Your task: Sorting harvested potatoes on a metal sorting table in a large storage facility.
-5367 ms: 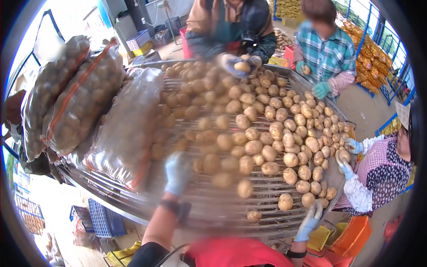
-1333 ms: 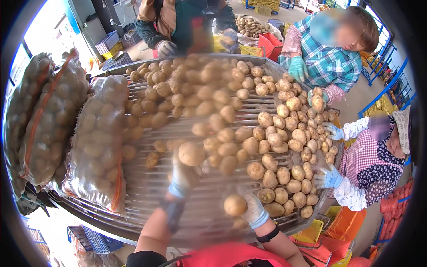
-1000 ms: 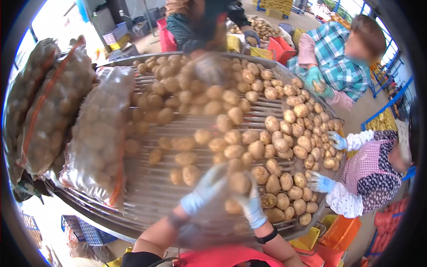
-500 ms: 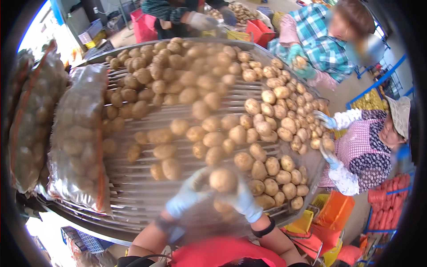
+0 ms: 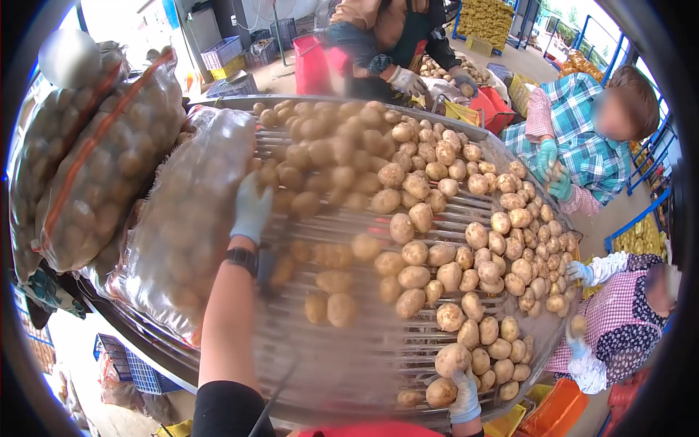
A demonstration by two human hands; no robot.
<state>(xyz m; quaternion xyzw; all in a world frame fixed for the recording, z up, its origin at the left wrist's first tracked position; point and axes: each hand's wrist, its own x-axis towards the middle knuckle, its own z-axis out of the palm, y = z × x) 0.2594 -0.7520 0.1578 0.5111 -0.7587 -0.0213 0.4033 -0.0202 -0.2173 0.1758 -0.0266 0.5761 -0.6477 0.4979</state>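
Many potatoes (image 5: 414, 252) lie spread over the metal-barred sorting table (image 5: 364, 399). My left hand (image 5: 253, 207), in a light blue glove, reaches up at the right edge of a full clear plastic sack (image 5: 191, 207). Its fingers are stretched out beside several blurred potatoes, and nothing shows in its grasp. Low on the right, my gloved right hand (image 5: 464, 399) is closed on a large potato (image 5: 453, 360). Another potato (image 5: 441, 392) lies just left of that hand, and a group of potatoes sits to its right.
More filled sacks (image 5: 109, 167) stand at the left. Across the table, a co-worker in a plaid shirt (image 5: 593, 127) handles potatoes; another in a checked apron (image 5: 608, 317) works at the right edge. A person (image 5: 389, 44) bends beyond the far rim. Orange crates (image 5: 557, 408) sit at lower right.
My hands, earlier together around a potato in the middle, are now apart. The left has moved to the sack, the right to the lower right with a potato. The view has shifted.
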